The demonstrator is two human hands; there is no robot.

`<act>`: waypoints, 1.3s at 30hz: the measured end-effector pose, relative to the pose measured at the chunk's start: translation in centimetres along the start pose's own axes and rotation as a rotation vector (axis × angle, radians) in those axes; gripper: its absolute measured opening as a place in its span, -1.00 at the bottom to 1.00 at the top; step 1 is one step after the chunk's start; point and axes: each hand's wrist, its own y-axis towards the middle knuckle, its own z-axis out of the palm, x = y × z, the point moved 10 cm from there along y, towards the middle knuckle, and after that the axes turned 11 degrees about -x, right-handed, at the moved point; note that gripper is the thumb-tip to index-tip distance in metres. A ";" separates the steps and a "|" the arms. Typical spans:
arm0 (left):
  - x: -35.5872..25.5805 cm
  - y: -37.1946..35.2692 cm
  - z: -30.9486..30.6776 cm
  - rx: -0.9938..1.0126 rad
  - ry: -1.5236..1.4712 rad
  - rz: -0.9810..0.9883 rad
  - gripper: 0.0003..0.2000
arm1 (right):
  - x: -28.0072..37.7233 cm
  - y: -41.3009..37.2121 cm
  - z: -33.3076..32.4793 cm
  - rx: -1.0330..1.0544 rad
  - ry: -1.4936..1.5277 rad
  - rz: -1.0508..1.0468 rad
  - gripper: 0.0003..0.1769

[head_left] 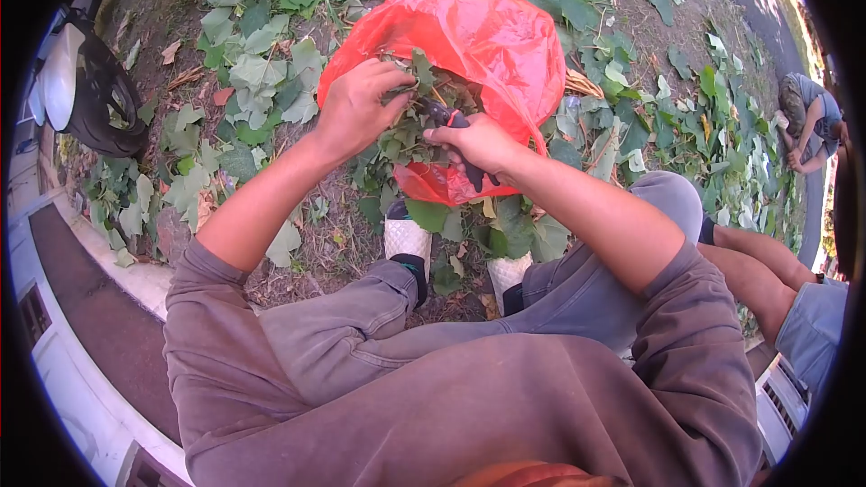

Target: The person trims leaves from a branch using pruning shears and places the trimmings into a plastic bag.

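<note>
A red plastic bag (492, 41) lies open on the ground in front of me, with cut leaves and stems (410, 140) in its mouth. My right hand (478, 140) is wrapped round dark-handled pruning shears (474, 171), whose blades point left into the leaves. At the bag's left edge, my left hand (361, 104) has its fingers bent over the stems, thumb and fingertips close together near the shears' blades. Whatever lies between those fingertips is too small to make out.
Leafy vines (257, 72) cover the ground around the bag. A motorcycle wheel (108, 99) stands at the upper left. One person's bare legs (762, 275) are close on my right; another person (812, 117) bends farther off at the right edge, near a paved road (758, 0).
</note>
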 end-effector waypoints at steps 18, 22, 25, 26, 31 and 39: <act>7.1 -3.1 -3.1 -0.024 0.105 -0.123 -0.27 | 11.1 -13.4 -8.7 0.083 -0.751 -0.312 -0.67; 16.8 -10.8 -4.0 -0.293 0.125 -0.526 -0.19 | 9.5 -15.0 -12.2 -0.195 -0.807 -0.339 -0.58; 17.6 -11.8 -0.9 -0.146 -0.091 -0.667 -0.35 | 4.1 -13.5 -11.4 -0.246 -0.728 -0.174 -0.52; 18.3 -11.5 -0.4 -0.147 -0.104 -0.660 -0.35 | 2.9 -13.4 -11.4 -0.274 -0.575 -0.076 -0.47; 18.3 -8.4 -2.0 -0.253 -0.899 -0.800 -0.69 | 4.5 -12.3 -8.6 -0.150 0.170 0.049 -0.48; 7.0 3.5 -18.0 -0.348 -1.212 -0.474 -0.25 | 17.0 -17.8 -12.2 -0.160 0.746 -0.325 -0.44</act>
